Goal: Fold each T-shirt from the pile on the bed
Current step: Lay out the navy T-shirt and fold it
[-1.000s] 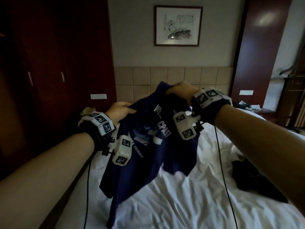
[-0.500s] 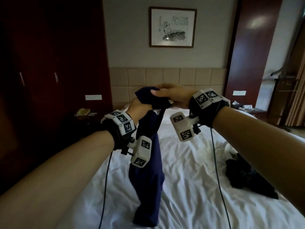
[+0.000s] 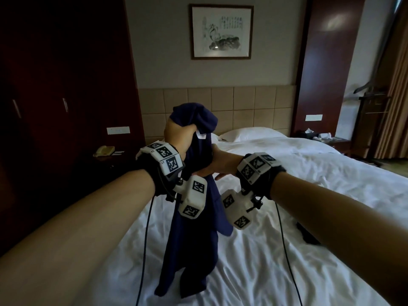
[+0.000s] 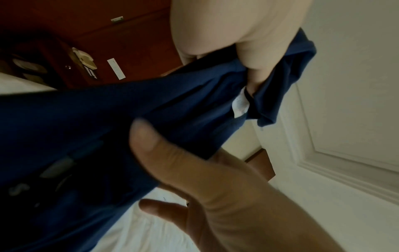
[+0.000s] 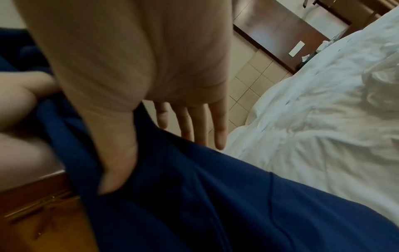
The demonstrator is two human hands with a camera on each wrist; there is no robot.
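Observation:
A navy blue T-shirt (image 3: 194, 235) hangs in a narrow bunched column from above the bed down to the white sheet (image 3: 287, 250). My left hand (image 3: 183, 133) is raised and grips the shirt's bunched top near its white neck label (image 4: 240, 105); in the left wrist view the left hand (image 4: 248, 68) has its thumb curled over the fabric. My right hand (image 3: 212, 165) sits lower, beside the hanging shirt. In the right wrist view the right hand (image 5: 151, 153) has straight fingers (image 5: 202, 124) behind the cloth, and its thumb rests on the front.
A dark heap of clothes (image 3: 309, 235) lies on the bed at the right. A white pillow (image 3: 249, 134) is at the headboard. A nightstand with a telephone (image 3: 103, 150) stands left of the bed, and dark wardrobe doors (image 3: 55, 107) are beyond it.
The right hand let go of the shirt's top and dropped lower along it with its fingers straightened. The left hand rose with the bunched top. The shirt went from spread out to one narrow hanging column.

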